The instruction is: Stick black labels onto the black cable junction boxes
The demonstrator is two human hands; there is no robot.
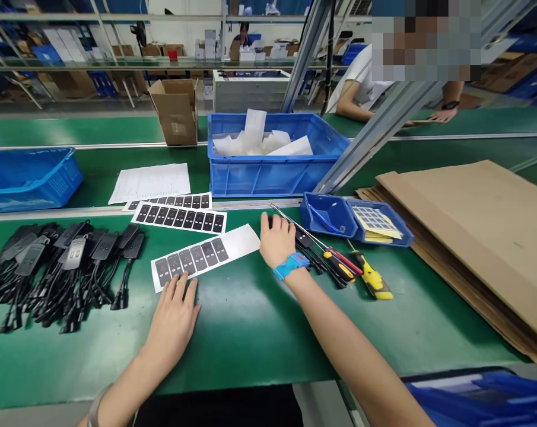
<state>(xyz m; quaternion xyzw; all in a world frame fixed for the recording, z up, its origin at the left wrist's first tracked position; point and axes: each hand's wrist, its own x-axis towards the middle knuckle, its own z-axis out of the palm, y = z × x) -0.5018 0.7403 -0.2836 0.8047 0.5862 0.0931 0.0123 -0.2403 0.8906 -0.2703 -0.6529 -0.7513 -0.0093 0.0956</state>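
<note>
My left hand (175, 314) lies palm down with its fingers stretched out, the fingertips on the lower edge of a white label sheet (244, 240). Black labels cover the left part of that sheet; its right part is bare. At the sheet's right end, my right hand (277, 240), with a blue band at the wrist, bends its fingers over a black cabled box (270, 220). Most of that box is hidden under the hand. Beside it, more black cabled boxes (302, 239) lie with their cables towards the lower right. Long screwdrivers (334, 254) rest across them.
Left is a pile of black cabled boxes (75, 252). Further label sheets (179, 217) and a printed paper (150, 182) lie behind. Blue bins (268, 178), small trays (328, 214), a yellow screwdriver (371, 277) and cardboard (477, 231) surround the workspace. A metal post (375, 139) slants upward; a co-worker's arm (355, 101) is beyond.
</note>
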